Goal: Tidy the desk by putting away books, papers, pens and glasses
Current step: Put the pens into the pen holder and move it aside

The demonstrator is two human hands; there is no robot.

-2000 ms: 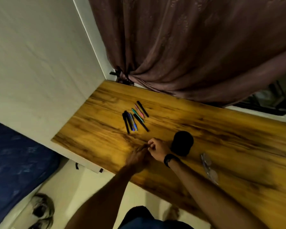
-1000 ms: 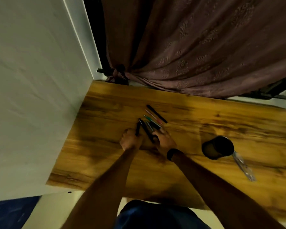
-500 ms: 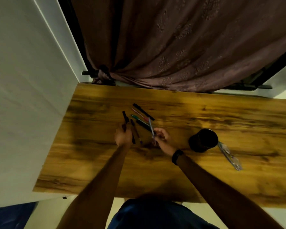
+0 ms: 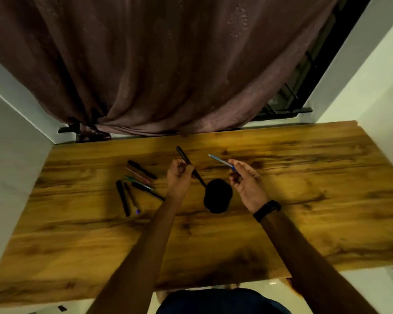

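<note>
Both hands have lifted since a moment ago: the left hand (image 4: 179, 176) is gripping a black pen (image 4: 190, 167) and the right hand (image 4: 247, 184) is pinching a blue pen (image 4: 220, 162) above the dark cup (image 4: 218, 196) (frame center). Loose pens (image 4: 136, 184) are lying center-left on the wooden desk (image 4: 304, 189).

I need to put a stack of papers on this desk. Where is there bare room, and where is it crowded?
Free: the desk right of the black cup, and the near strip by the front edge. Crowded: the loose pens left of the cup, and the middle, where the left hand holds a black pen and the right hand a blue pen.
</note>
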